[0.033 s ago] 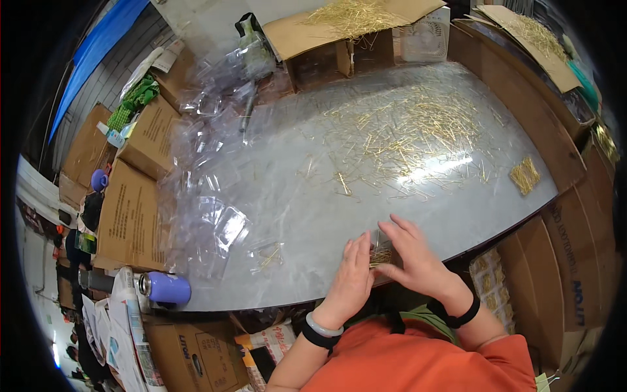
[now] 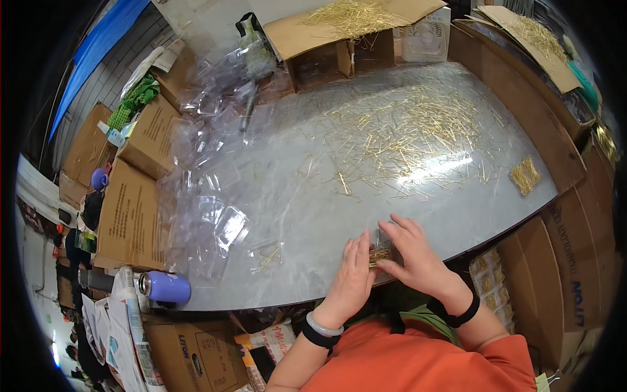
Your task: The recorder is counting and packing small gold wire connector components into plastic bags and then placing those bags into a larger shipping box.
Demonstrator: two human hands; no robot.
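At the near edge of the table, both my hands cup a small clear box filled with thin gold wire pins point(image 2: 380, 256). My left hand point(image 2: 353, 277) lies along its left side, fingers together and pointing away from me. From the right, my right hand point(image 2: 415, 258) closes in with its thumb across the near end and its fingers stretched over the far side. Parts of the box are hidden behind the fingers. Farther out, a wide loose spread of gold wire pins point(image 2: 424, 124) covers the table; some have bent ends.
Clear plastic boxes point(image 2: 232, 225) pile up along the table's left side. A filled box point(image 2: 524, 175) sits at the right edge. A purple bottle point(image 2: 166, 287) stands at the near left corner. Cardboard point(image 2: 516, 91) walls the right side, and a cardboard shelf point(image 2: 320, 68) stands at the back.
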